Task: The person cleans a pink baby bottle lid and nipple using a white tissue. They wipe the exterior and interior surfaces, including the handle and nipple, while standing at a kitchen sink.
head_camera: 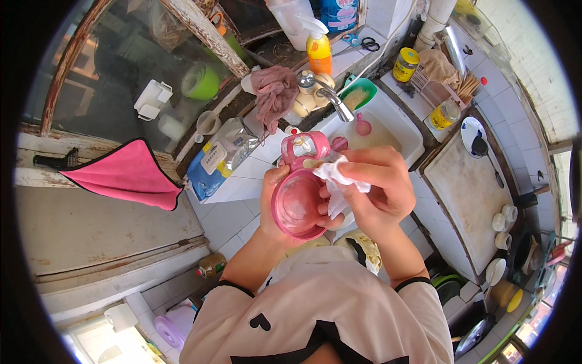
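My left hand [269,204] grips a pink plastic cup [298,204], its round opening tilted up towards me. The fingertips show on the cup's far right side. A pink loop handle [320,144] stands up beyond the rim. Pinched between the thumb and fingers of my right hand [384,189] is a crumpled white wipe [338,175]. It hangs at the cup's right edge; whether it touches the rim I cannot tell. Behind my hands, a small pink part [363,125] with a ring lies in the white sink [411,145], under the metal faucet [334,100].
Left of the cup lies a blue wipes pack [218,159] on the tiled ledge. A brown-pink cloth [275,93] hangs beside the faucet. An orange-yellow spray bottle [319,50] and scissors [363,44] are behind. To the right are a cutting board [473,195] and jars [443,114].
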The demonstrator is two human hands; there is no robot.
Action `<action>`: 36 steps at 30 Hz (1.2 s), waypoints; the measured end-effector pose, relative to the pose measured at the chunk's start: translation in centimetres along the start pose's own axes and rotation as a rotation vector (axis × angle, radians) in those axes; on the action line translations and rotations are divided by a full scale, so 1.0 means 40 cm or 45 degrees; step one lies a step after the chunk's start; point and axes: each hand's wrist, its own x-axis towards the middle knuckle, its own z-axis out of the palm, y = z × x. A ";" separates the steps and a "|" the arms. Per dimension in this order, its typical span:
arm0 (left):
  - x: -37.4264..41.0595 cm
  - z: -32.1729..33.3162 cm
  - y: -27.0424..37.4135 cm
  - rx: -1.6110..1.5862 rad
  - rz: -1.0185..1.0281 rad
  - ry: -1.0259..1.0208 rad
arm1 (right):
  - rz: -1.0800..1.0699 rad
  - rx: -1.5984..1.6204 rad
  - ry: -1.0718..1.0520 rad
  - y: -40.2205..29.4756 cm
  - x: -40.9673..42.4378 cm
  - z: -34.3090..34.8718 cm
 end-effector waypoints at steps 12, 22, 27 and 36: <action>-0.005 -0.010 0.002 -0.154 -0.263 -0.090 | 0.367 0.322 0.255 0.010 0.035 0.036; -0.001 -0.005 0.001 -0.096 -0.195 -0.215 | -0.053 -0.257 -0.117 0.013 0.019 0.007; -0.007 -0.003 0.002 -0.080 -0.222 -0.173 | 0.257 -0.325 -0.036 -0.040 0.022 -0.003; -0.014 -0.001 -0.009 -0.132 0.198 -0.028 | -0.125 -0.590 -0.120 -0.037 0.007 0.043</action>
